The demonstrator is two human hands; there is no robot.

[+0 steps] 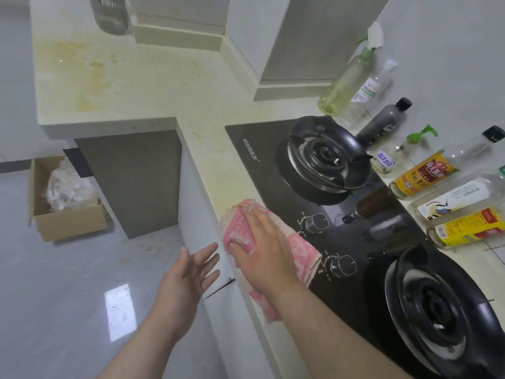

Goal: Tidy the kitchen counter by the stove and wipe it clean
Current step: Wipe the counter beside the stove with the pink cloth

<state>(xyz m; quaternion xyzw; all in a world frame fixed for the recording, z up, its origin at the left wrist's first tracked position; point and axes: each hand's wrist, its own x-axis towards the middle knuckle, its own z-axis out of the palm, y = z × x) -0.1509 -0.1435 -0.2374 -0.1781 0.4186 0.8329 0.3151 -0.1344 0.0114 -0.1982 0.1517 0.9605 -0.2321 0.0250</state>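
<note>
A pink and white checked cloth (302, 248) lies on the narrow strip of cream counter (207, 165) between the counter's front edge and the black glass stove (363, 222). My right hand (262, 247) presses flat on the cloth with its fingers straight, pointing away from me. Just off the counter's front edge, my left hand (188, 277) hovers palm up with spread fingers, holding nothing. Yellowish stains mark the counter at the far left (90, 86).
Several bottles stand behind the stove, among them a tall green one (347, 80), a dark one (382, 124) and a soy sauce bottle (426, 176). A clear jar (109, 15) sits at the counter's far end. On the floor is a cardboard box (65, 206) with plastic wrap.
</note>
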